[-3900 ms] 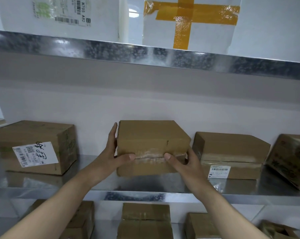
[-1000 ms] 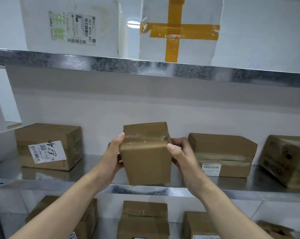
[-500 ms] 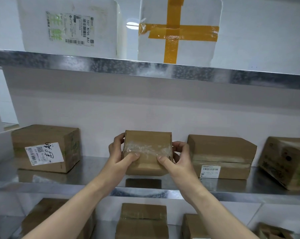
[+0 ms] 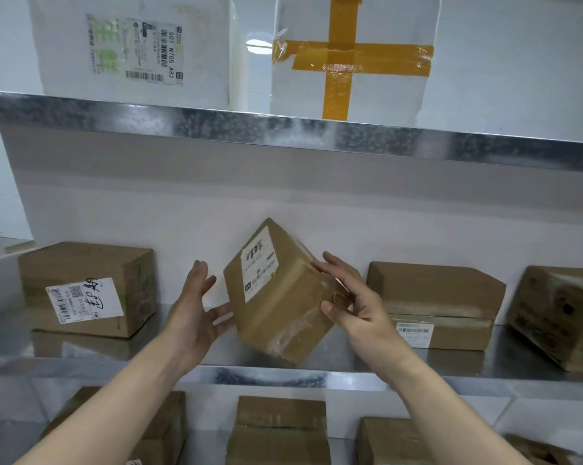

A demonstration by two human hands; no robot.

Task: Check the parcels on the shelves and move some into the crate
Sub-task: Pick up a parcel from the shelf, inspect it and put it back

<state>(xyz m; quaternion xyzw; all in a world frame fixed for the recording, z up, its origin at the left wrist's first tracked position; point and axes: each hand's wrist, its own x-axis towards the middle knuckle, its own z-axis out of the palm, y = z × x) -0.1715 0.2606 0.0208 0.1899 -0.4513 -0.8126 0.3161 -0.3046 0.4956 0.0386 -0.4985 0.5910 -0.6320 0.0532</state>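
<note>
While askew, parcel (image 4: 285,318) in right hand (image 4: 360,317)

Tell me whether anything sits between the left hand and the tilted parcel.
Nothing visible does. The left hand is open right beside the tilted parcel, by its labelled side, with a narrow gap or none between them. The right hand grips the other side.
</note>
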